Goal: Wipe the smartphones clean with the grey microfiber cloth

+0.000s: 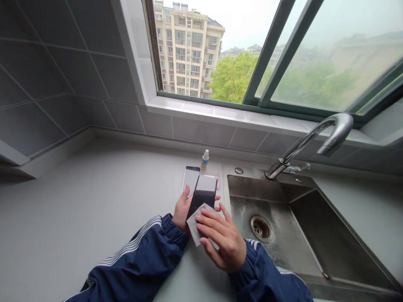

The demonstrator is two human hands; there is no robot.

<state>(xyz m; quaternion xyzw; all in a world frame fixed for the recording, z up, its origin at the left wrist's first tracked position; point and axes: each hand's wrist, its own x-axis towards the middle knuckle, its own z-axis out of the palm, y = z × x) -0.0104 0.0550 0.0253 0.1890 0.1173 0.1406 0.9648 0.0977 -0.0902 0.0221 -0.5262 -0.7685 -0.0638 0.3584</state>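
Our left hand (181,210) clasps a phone (204,193); our right hand (226,238), loosely spread, presses cloth (194,227) to it. We judge this wiping; next calls for steady strokes.

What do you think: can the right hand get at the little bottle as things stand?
Probably yes. The bottle stands upright on the counter beyond the held phone, with nothing covering it. The right hand lies over a cloth against that phone, though, so would likely need lifting first.

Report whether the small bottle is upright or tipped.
Upright: the bottle stands on the counter, its white top pointing up.
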